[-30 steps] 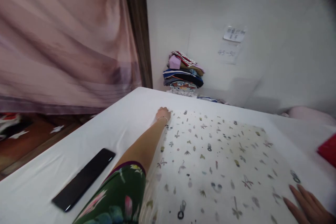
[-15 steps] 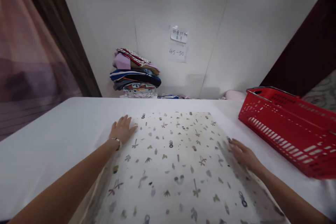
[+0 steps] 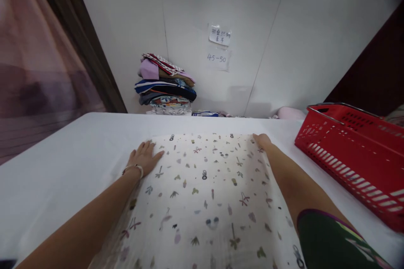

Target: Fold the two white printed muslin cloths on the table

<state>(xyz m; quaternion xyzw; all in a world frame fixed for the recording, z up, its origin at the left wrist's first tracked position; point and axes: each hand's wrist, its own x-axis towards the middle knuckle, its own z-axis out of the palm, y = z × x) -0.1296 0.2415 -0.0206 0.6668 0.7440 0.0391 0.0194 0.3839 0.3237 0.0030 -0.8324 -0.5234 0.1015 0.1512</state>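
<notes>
A white cloth (image 3: pixel 205 193) printed with small plants, starfish and sea shapes lies spread out before me, its near part running out of view. My left hand (image 3: pixel 143 159), with a bracelet at the wrist, rests flat along the cloth's left edge near the far corner, fingers spread. At the far right corner of the cloth, my right hand (image 3: pixel 262 140) touches the fabric. Its fingers are bunched and mostly hidden from me, so I cannot tell whether they pinch the corner.
A white table (image 3: pixel 63 168) lies under the cloth. To the right stands a red plastic basket (image 3: pixel 350 155) with a metal handle. Folded fabrics (image 3: pixel 167 84) are stacked by the back wall, left of two paper notes (image 3: pixel 218 46). A curtain (image 3: pixel 41 50) hangs at left.
My right hand has moved away from me along the cloth's right edge to its far corner, and that edge now lies straighter. My left hand has stayed nearly in place.
</notes>
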